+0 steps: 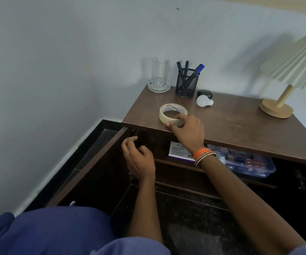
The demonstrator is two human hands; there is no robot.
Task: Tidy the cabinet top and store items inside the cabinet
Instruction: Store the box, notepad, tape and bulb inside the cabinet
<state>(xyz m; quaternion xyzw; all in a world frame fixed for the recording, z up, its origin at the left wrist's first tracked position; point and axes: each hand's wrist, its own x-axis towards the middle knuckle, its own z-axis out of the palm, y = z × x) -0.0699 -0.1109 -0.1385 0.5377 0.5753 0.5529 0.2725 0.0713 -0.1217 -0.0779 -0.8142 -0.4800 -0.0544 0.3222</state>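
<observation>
Brown cabinet top (231, 122) against a pale wall; door (86, 168) swung wide. Our right hand (189, 131) pinches the tape roll (172, 115) at the front edge, thumb outside, a finger hooked inside the ring. Left hand (139, 159) hangs loosely curled, holding nothing. We judge the roll light, stiff, easy by its rim. 1 bulb (203, 101) looks fragile.

Pleated cream lamp shade (299, 61) cut off by right frame edge. Small black rounded case (204, 92) partly hidden behind white light bulb (203, 101); type indeterminable. White printed box (178, 150) and clear plastic container (247, 162) on inner shelf partly covered by right forearm, contents blurred; lower cabinet interior too dark to read.
</observation>
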